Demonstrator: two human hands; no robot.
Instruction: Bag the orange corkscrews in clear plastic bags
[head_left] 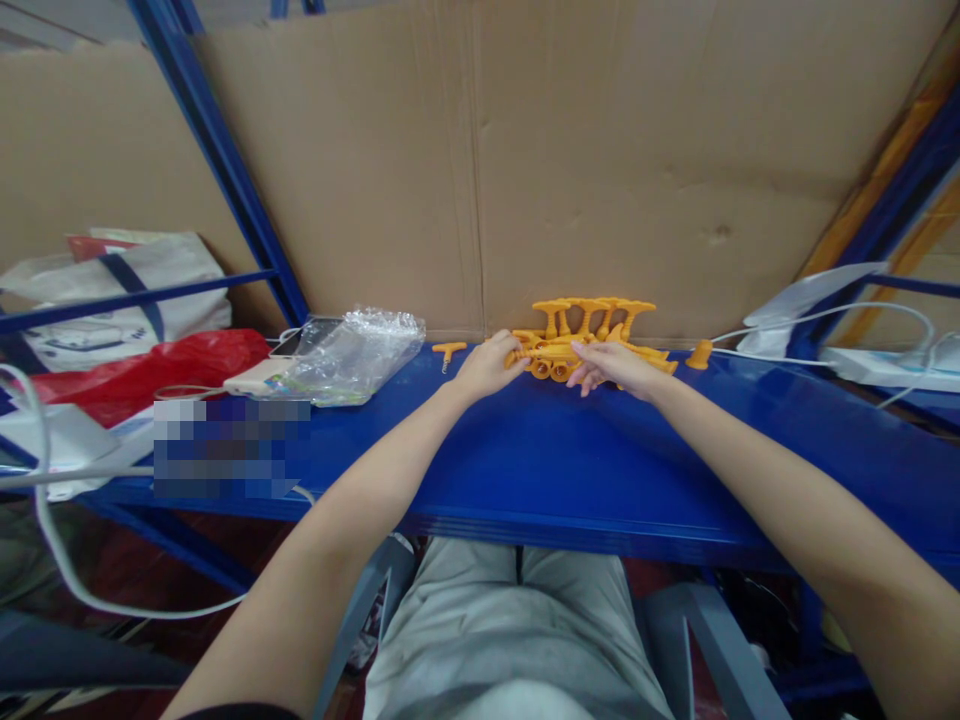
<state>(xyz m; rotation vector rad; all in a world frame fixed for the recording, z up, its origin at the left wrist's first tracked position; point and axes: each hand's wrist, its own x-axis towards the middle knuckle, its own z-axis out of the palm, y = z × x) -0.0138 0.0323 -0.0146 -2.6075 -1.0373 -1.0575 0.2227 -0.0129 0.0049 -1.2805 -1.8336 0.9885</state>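
My left hand (pixel 490 366) is closed at the left end of a heap of yellow plastic parts (pixel 559 370), its fingertips pinching one yellow piece. Over the front of the same heap, my right hand (pixel 611 368) has its fingers apart and lightly bent, close to the parts. Whether its fingertips touch one is hard to see. Several T-shaped yellow handles (pixel 592 305) stand in a row behind. To the left lies a corkscrew (pixel 448 352) with a yellow T-handle and a metal spiral. A yellow cone-shaped cup (pixel 699 354) stands on the right.
The blue tabletop (pixel 540 460) runs up to a cardboard wall (pixel 480 170). Clear plastic bags (pixel 360 355), a red bag (pixel 150 375) and a white-and-navy bag (pixel 142 290) are on the left. White cables (pixel 817 315) cross the right side beside blue frame posts.
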